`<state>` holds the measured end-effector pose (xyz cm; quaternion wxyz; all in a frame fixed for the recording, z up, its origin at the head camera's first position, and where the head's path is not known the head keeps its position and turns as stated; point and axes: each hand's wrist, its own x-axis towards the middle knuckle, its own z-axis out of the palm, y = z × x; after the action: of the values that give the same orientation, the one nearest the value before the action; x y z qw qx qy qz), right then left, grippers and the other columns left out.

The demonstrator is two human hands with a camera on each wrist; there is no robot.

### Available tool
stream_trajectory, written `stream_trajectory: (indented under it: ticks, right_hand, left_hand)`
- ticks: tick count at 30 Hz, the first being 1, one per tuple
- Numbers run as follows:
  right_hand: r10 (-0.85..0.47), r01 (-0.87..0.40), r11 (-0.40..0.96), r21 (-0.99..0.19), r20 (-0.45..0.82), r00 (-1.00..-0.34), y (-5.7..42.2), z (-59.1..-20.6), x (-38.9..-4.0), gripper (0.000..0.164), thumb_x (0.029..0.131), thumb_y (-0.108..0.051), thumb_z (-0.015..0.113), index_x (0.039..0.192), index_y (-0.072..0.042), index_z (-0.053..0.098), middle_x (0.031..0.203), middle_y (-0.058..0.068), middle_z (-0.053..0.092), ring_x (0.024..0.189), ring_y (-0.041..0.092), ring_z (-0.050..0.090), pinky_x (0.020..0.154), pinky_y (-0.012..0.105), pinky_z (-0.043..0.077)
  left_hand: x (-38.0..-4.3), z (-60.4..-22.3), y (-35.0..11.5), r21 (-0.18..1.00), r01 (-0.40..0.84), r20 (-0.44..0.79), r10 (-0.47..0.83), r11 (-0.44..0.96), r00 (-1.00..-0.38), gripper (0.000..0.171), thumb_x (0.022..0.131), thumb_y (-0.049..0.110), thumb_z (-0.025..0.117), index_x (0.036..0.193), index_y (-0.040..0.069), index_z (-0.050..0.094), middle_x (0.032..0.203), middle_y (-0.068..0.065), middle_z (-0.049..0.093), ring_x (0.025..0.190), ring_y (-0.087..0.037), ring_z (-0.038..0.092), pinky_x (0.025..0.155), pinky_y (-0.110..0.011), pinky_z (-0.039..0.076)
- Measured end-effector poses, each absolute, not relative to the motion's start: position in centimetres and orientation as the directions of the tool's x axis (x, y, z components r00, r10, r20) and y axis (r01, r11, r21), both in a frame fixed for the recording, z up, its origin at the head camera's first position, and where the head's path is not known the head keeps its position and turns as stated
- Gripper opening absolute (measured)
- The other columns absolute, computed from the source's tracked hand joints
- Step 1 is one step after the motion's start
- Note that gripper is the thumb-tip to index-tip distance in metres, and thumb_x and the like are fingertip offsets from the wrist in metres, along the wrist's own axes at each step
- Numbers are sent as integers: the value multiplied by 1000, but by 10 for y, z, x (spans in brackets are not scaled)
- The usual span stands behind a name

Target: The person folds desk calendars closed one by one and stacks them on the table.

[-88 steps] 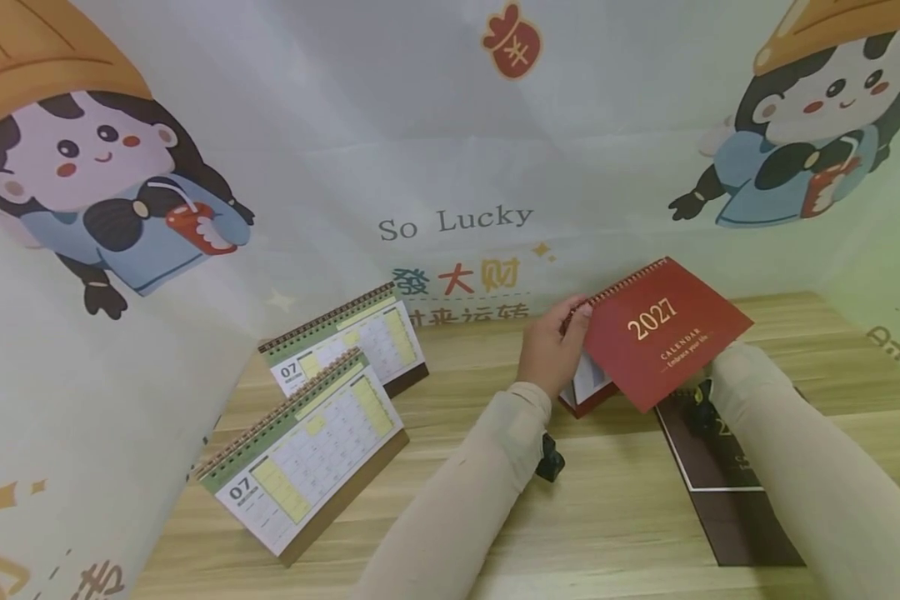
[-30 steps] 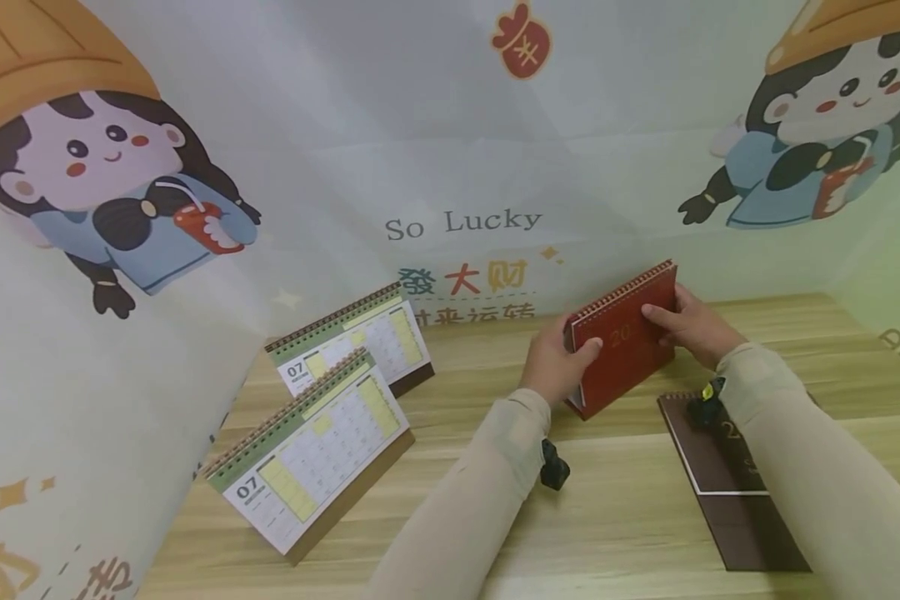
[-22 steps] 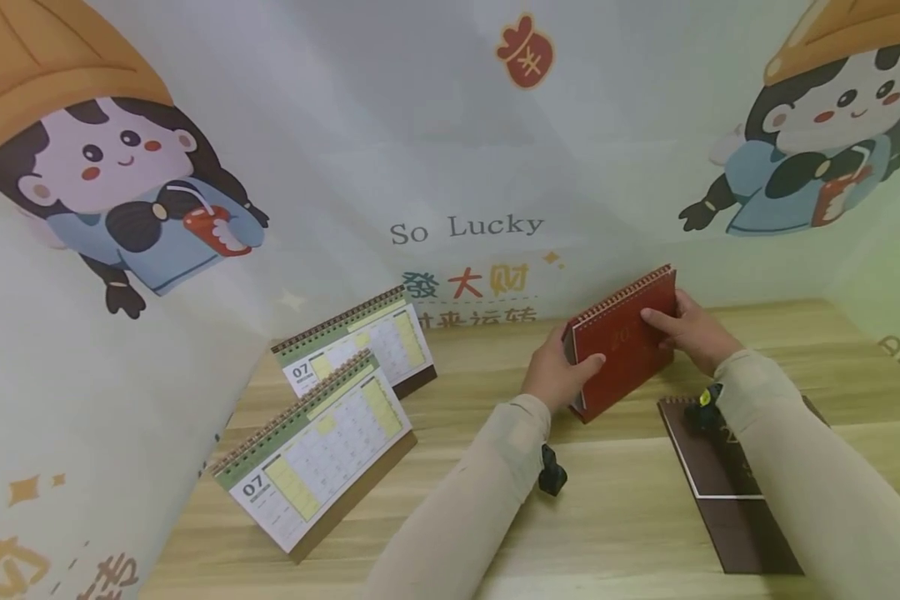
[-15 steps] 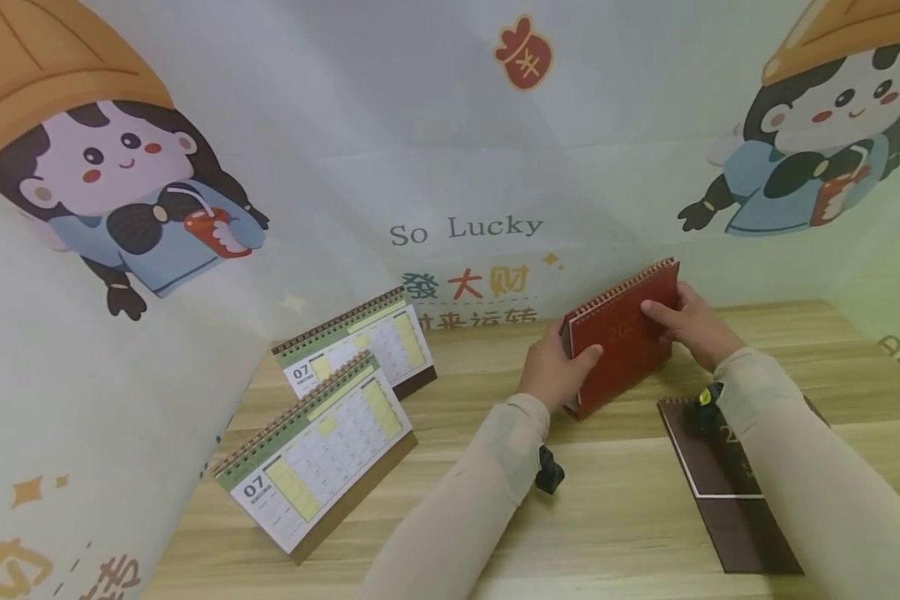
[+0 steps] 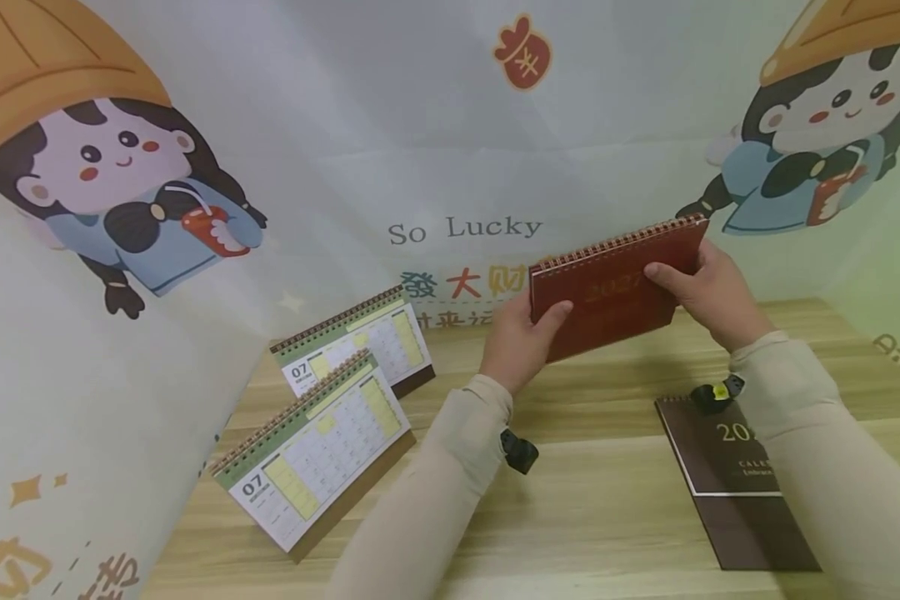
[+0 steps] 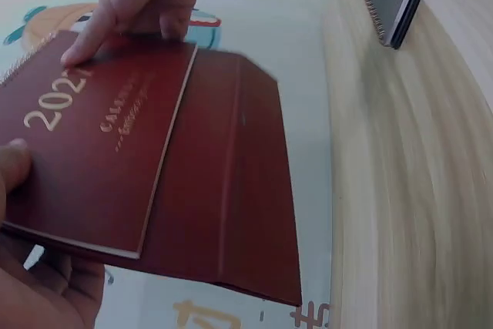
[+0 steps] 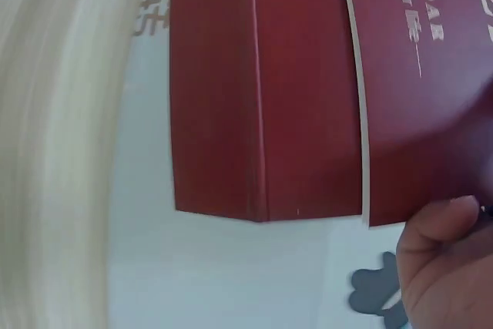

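A red spiral-bound desk calendar (image 5: 607,287) hangs above the table between both hands, its cover closed over the pages and its coil edge upward. The left hand (image 5: 521,337) grips its left end, thumb on the front cover. At the right end the right hand (image 5: 716,292) holds it the same way. Gold "2027" lettering shows on the red cover (image 6: 85,136) in the left wrist view, with the stand's folded base panel (image 6: 258,182) beside it. The right wrist view shows that panel (image 7: 216,113) and the right thumb (image 7: 443,221) at the cover's edge.
Two desk calendars stand at the left, open to pages marked 07: a front one (image 5: 315,454) and a rear one (image 5: 367,342). A dark brown calendar (image 5: 720,467) is on the right, partly under the right forearm. A printed backdrop (image 5: 330,167) rises behind the wooden table (image 5: 570,517).
Earlier the red cover was lifted, with pages visible beneath; it then came down and both hands took the ends. Since then the calendar has risen off the table and turned more level.
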<state>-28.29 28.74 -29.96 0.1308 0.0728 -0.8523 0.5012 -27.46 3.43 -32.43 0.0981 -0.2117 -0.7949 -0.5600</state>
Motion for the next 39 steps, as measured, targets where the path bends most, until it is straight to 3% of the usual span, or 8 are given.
stream_trajectory:
  ticks: [11, 13, 16, 20, 25, 29, 35, 39]
  right_hand:
    - [-85, -323, 548, -771, 333, -939, 269, -294, -254, 43, 97, -33, 65, 130, -7, 54, 115, 13, 65, 87, 13, 66, 66, 29, 56]
    - [-81, -333, 478, -813, 337, -938, 263, -298, -250, 40, 98, -31, 65, 129, -8, 55, 112, 9, 66, 85, 14, 68, 66, 30, 57]
    - [-133, -327, 238, -915, 302, -944, 253, -306, -245, 36, 102, -29, 58, 133, -11, 50, 114, 4, 64, 94, 14, 66, 75, 28, 56]
    - [-207, -208, -38, -977, 211, -955, 237, -314, -239, 36, 105, -34, 49, 137, -19, 43, 119, 4, 57, 106, 19, 59, 84, 32, 53]
    - [-138, -141, -94, -986, 153, -979, 219, -322, -229, 41, 102, -41, 51, 137, -20, 44, 118, 5, 56, 105, 19, 58, 83, 34, 52]
    - [-94, -137, -145, -980, 152, -984, 211, -330, -226, 43, 101, -42, 52, 136, -19, 45, 114, 4, 57, 102, 17, 59, 81, 32, 53]
    - [-89, -135, -220, -966, 158, -983, 207, -337, -224, 45, 100, -44, 52, 136, -18, 45, 112, 3, 58, 99, 14, 61, 81, 30, 53]
    - [-88, -115, -206, -972, 135, -987, 204, -339, -221, 42, 100, -43, 53, 133, -17, 47, 108, 3, 61, 94, 14, 64, 78, 32, 55]
  left_hand:
    - [-269, -318, -6, 928, 359, 324, 263, 97, -909, 37, 98, 38, 62, 124, 12, 61, 107, -2, 73, 93, -14, 70, 80, -34, 56]
    - [-267, -316, -12, 946, 317, 293, 255, 61, -922, 38, 98, 38, 63, 126, 12, 60, 109, -3, 73, 96, -16, 70, 82, -35, 56]
    - [-265, -315, -19, 964, 267, 259, 254, -2, -932, 40, 97, 38, 63, 129, 15, 58, 113, -4, 71, 100, -18, 70, 86, -38, 55]
    - [-264, -316, -28, 975, 218, 220, 233, -35, -947, 46, 94, 46, 64, 133, 24, 56, 115, -1, 71, 103, -19, 68, 90, -40, 53]
    - [-261, -320, -40, 984, 176, 180, 227, -39, -957, 47, 93, 48, 65, 134, 26, 57, 115, -1, 71, 105, -20, 68, 92, -41, 52]
    - [-257, -328, -53, 988, 148, 128, 294, 47, -947, 43, 96, 41, 66, 133, 22, 59, 119, -1, 68, 108, -20, 66, 95, -43, 51]
    - [-244, -340, -73, 940, 155, 6, 440, 303, -898, 36, 96, 34, 67, 128, 18, 61, 114, 2, 69, 105, -16, 65, 94, -43, 48]
    - [-236, -347, -81, 920, 199, 10, 487, 337, -874, 33, 100, 30, 62, 128, 14, 60, 111, 1, 71, 98, -16, 68, 87, -40, 53]
